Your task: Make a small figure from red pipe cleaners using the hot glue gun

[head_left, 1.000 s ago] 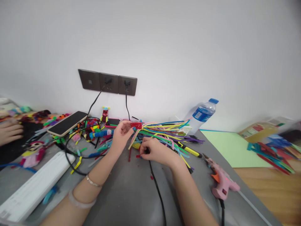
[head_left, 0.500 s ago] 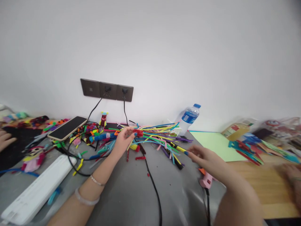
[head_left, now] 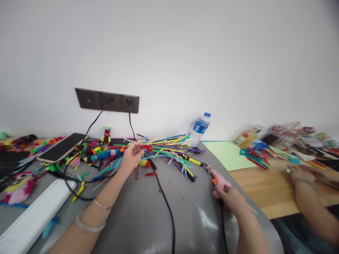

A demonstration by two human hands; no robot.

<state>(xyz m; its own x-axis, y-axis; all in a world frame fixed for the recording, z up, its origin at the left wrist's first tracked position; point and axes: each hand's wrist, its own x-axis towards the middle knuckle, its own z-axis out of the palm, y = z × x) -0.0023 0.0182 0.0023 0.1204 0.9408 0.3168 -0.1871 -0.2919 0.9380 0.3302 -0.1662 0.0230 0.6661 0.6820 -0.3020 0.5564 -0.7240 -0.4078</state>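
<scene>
"What has the left hand (head_left: 131,156) got?"

"Its grip is pinched together on a red glittery piece (head_left: 147,148), above the grey bench (head_left: 143,218). The fingers hide the near end."

"And the right hand (head_left: 232,198)?"

"That grip is closed around the handle of a pink glue gun (head_left: 221,180), near the bench's right edge. The hand covers most of the handle; a black cord (head_left: 224,225) drops from it, out at the bottom."

"What's close by?"

"Coloured strips (head_left: 182,146) fan out just beside the red piece, too tangled to count. Past them is a water bottle (head_left: 200,127), its foot hard to make out."

"Farther out?"

"On the left, a white power strip (head_left: 34,216), cut off by the view's edge. Far right, another person's hands (head_left: 300,174), blurred; I can't tell what they hold."
</scene>
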